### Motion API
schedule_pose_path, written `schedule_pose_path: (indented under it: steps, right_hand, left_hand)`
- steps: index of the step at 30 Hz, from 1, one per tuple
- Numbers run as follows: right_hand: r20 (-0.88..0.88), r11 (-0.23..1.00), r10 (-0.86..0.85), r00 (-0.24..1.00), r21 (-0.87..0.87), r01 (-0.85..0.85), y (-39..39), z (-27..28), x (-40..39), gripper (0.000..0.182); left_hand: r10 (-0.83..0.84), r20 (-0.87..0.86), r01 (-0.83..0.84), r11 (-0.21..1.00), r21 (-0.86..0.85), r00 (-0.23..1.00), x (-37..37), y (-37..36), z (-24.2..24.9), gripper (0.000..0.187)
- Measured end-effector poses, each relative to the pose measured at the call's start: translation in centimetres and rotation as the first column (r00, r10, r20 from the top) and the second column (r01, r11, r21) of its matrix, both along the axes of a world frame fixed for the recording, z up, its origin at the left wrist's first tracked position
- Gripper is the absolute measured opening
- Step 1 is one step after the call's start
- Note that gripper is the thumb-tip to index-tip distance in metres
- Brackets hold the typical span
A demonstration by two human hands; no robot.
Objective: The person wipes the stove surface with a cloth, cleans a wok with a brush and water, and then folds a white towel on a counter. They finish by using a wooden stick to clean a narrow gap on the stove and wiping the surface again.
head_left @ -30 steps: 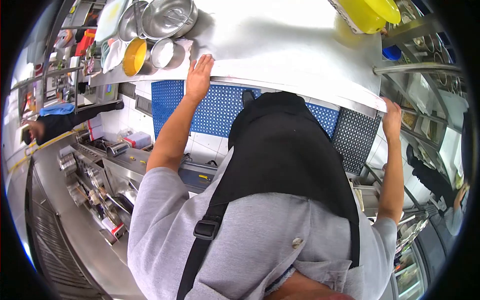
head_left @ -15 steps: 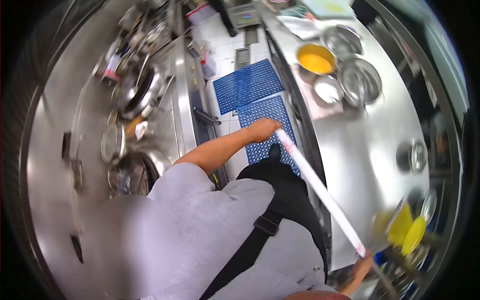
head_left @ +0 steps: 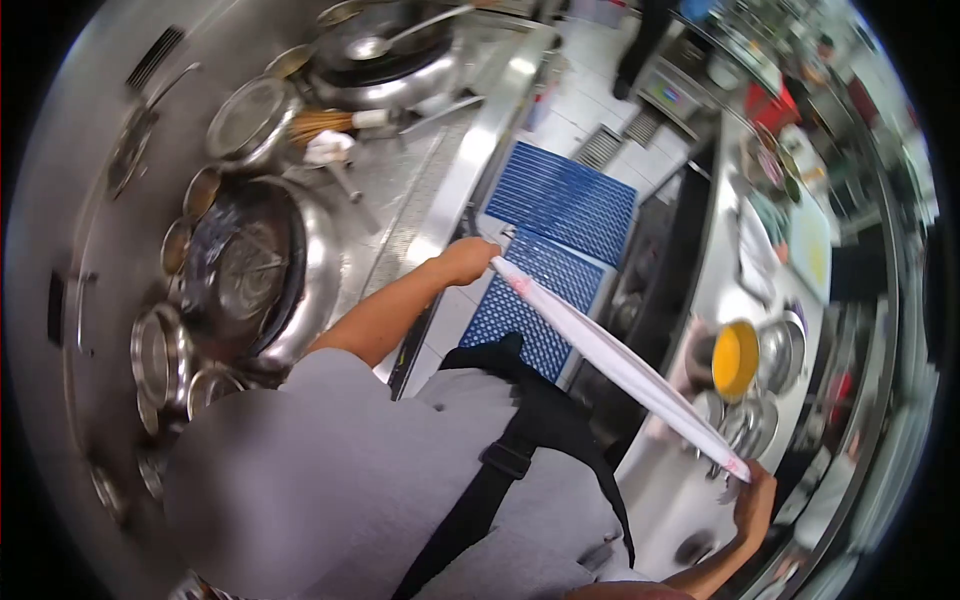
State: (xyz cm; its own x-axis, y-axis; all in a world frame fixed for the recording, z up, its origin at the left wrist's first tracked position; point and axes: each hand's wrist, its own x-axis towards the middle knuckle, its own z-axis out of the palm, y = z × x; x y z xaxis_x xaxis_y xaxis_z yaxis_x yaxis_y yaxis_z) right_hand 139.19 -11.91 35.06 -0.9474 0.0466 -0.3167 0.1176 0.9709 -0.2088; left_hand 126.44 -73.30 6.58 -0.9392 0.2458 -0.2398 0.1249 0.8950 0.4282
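Observation:
A long white cloth towel (head_left: 620,365) with pinkish-red marks near its ends is stretched diagonally in front of my body, folded or rolled into a narrow strip. My left hand (head_left: 469,262) is closed around its upper end, above the blue floor mats. At the lower end my right hand (head_left: 756,500) grips the other corner, over the steel counter at the right. The strip sags a little and hangs in the air between the hands. Part of the counter and of a metal bowl (head_left: 750,425) lies behind it.
To the left, a large wok (head_left: 245,270) sits on the steel range beside lidded pots and a bamboo brush (head_left: 320,125). The right counter holds a pot of yellow liquid (head_left: 736,360) and metal bowls. Blue mats (head_left: 565,200) cover the floor; a person's dark-clothed leg (head_left: 640,50) is beyond.
The view has swung toward the range, bringing the wok nearer. Both hands still hold the towel; my right hand has risen, and the strip now sags slightly where it looked straight and taut.

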Motion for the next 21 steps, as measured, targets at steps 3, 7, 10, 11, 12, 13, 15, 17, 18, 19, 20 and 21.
schedule_pose_path:
  steps: [3, 7, 10, 11, 12, 13, 15, 17, 18, 19, 20, 21]
  right_hand:
    - [-0.12, 0.968, 0.227, 0.967, -0.08, -0.237, -0.1, -1.3, -12.0, 0.017]
    - [-0.168, 0.824, 0.526, 0.834, -0.141, -0.548, 2.8, -8.0, -31.1, 0.015]
    - [0.134, 0.808, 0.584, 0.8, -0.005, -0.589, -3.8, -7.1, -42.5, 0.02]
    - [0.171, 0.721, 0.671, 0.721, 0.077, -0.689, -6.4, -6.7, -46.0, 0.026]
    - [0.211, 0.718, 0.654, 0.726, 0.127, -0.684, -9.3, -7.2, -49.1, 0.026]
    - [0.179, 0.604, 0.775, 0.606, 0.075, -0.794, -10.3, -8.9, -53.6, 0.022]
    - [0.264, 0.524, 0.797, 0.544, 0.146, -0.839, -15.6, -10.1, -59.8, 0.02]
    - [0.129, 0.394, 0.9, 0.417, 0.17, -0.903, -21.2, -10.1, -63.3, 0.027]
    - [0.298, 0.417, 0.856, 0.422, 0.084, -0.905, -24.8, -10.5, -66.3, 0.034]
    - [0.331, 0.407, 0.853, 0.405, 0.066, -0.911, -26.8, -11.6, -69.4, 0.033]
    - [0.351, 0.387, 0.858, 0.376, 0.041, -0.921, -29.9, -12.9, -72.5, 0.032]
    - [0.354, 0.293, 0.892, 0.283, 0.027, -0.956, -33.4, -13.5, -74.6, 0.032]
  left_hand:
    - [0.156, 0.033, -0.157, 0.987, 0.023, 0.987, 0.2, -4.3, -2.4, 0.016]
    - [0.391, 0.079, -0.395, 0.917, 0.052, 0.917, 3.0, -6.8, 1.5, 0.017]
    - [0.467, 0.069, -0.47, 0.881, 0.052, 0.882, 4.1, -8.8, -0.7, 0.019]
    - [0.469, 0.068, -0.472, 0.881, 0.032, 0.88, 4.5, -9.2, -1.6, 0.021]
    - [0.477, 0.047, -0.479, 0.876, 0.064, 0.878, 4.8, -9.1, -1.2, 0.021]
    - [0.493, 0.03, -0.493, 0.865, 0.088, 0.87, 5.3, -9.0, -0.5, 0.02]
    - [0.524, 0.067, -0.529, 0.845, 0.079, 0.849, 5.5, -9.0, -0.7, 0.017]
    - [0.568, 0.099, -0.575, 0.815, 0.071, 0.817, 5.4, -8.1, -1.5, 0.014]
    - [0.596, 0.109, -0.604, 0.795, 0.059, 0.795, 5.5, -7.8, -2.1, 0.013]
    - [0.638, 0.112, -0.645, 0.763, 0.037, 0.761, 5.6, -7.5, -2.5, 0.012]
    - [0.613, 0.242, -0.634, 0.773, 0.01, 0.752, 5.6, -7.7, -2.9, 0.019]
    - [0.668, 0.242, -0.692, 0.722, 0.018, 0.704, 5.9, -7.3, -2.5, 0.019]
